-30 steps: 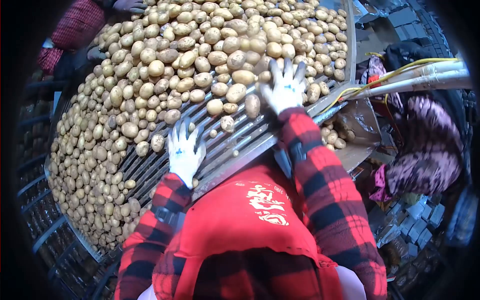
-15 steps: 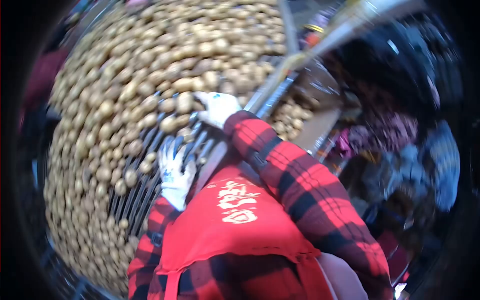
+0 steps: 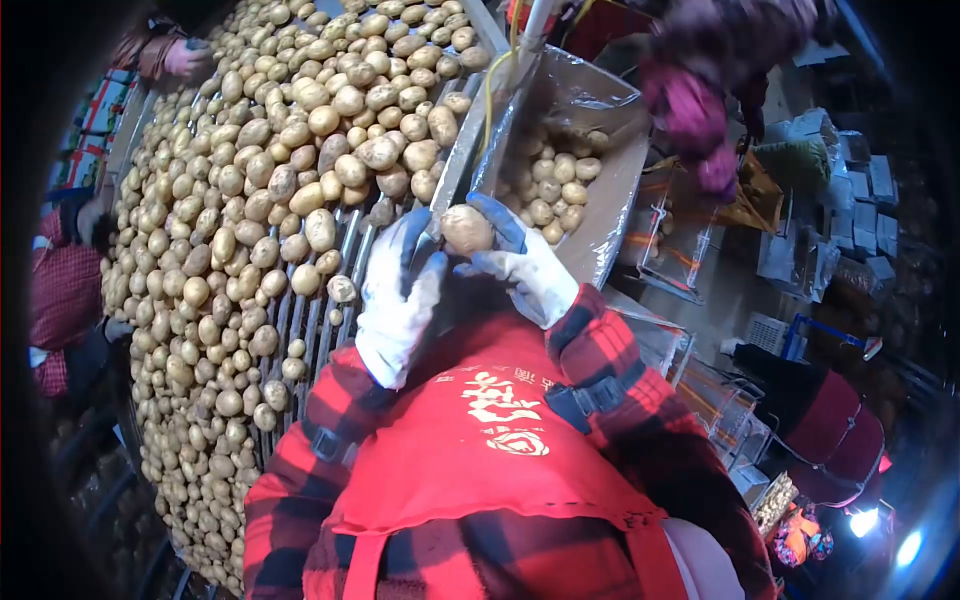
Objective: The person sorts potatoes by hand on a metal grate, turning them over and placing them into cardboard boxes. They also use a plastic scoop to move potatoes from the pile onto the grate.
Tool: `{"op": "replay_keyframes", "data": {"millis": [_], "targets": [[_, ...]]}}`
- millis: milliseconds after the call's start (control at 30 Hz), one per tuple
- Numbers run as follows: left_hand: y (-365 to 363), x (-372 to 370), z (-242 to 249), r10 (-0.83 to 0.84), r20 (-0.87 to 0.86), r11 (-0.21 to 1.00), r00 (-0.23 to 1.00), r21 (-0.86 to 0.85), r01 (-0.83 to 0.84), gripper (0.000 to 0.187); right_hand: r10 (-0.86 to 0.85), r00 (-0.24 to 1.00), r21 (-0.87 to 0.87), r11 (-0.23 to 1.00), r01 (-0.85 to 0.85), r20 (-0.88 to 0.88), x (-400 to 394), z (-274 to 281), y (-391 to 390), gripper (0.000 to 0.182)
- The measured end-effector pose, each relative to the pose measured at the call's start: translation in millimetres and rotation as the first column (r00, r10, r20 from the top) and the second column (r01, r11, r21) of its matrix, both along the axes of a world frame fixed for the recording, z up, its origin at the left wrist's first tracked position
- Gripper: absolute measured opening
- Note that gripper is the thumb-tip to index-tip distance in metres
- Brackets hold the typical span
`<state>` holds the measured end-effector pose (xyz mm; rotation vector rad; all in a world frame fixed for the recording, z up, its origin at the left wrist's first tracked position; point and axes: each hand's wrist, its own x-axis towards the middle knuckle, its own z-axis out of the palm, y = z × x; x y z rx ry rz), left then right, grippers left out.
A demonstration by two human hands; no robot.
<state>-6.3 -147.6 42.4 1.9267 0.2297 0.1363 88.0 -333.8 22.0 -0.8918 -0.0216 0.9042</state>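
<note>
A single potato [image 3: 467,230] is held up in front of the red apron, between my two gloved hands. My right hand [image 3: 528,262], in a white glove with blue fingertips, is closed around its right side, fingers behind and thumb below. On the other side, my left hand [image 3: 398,300] has its thumb and fingers apart. Its fingertips are close to the potato, seemingly without gripping it. Many loose potatoes [image 3: 230,290] cover the slatted bar bed [image 3: 305,325] to the left, with dark bars showing beside my left hand.
A plastic-lined carton [image 3: 620,150] partly filled with potatoes stands beyond the metal side rail [image 3: 460,140]. Other people are around: a pink-gloved hand [image 3: 187,57] at upper left, a checked sleeve [image 3: 65,300] at left, a person [image 3: 690,110] at upper right. Wire crates [image 3: 715,400] stand at right.
My hands have moved off the bar bed toward my chest and closer together, and a potato is now in my right hand. The view has shifted and become sharper.
</note>
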Motion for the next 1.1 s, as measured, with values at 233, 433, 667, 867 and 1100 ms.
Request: {"op": "replay_keyframes", "data": {"millis": [233, 433, 667, 867, 1100], "targets": [[-19, 17, 2, -0.011, -0.157, 0.631, 0.988, -0.767, -0.115, 0.071, -0.009, 0.916, -0.347, 0.924, 0.161, 0.401, -16, 25, 0, 0.074], [-26, 17, 20, 0.07, -0.067, 0.684, 0.995, -0.723, -0.097, 0.059, -0.273, 0.945, 0.079, 0.954, 0.291, -0.181, -13, 38, -8, 0.068], [-32, -4, -19, -0.186, 0.04, 0.978, 0.982, -0.093, 0.189, 0.051, -0.183, 0.85, 0.241, 0.911, 0.336, -0.493, -29, -28, -19, 0.063], [3, -33, -44, -0.063, 0.044, 0.922, 0.997, 0.386, 0.041, 0.05, -0.203, 0.85, 0.253, 0.898, 0.359, -0.487, -12, -35, -126, 0.045], [-2, -51, -49, -0.139, -0.247, 0.898, 0.959, 0.377, 0.227, 0.08, -0.432, 0.483, 0.161, 0.596, 0.787, -0.762, 35, -54, -245, 0.025]]}}
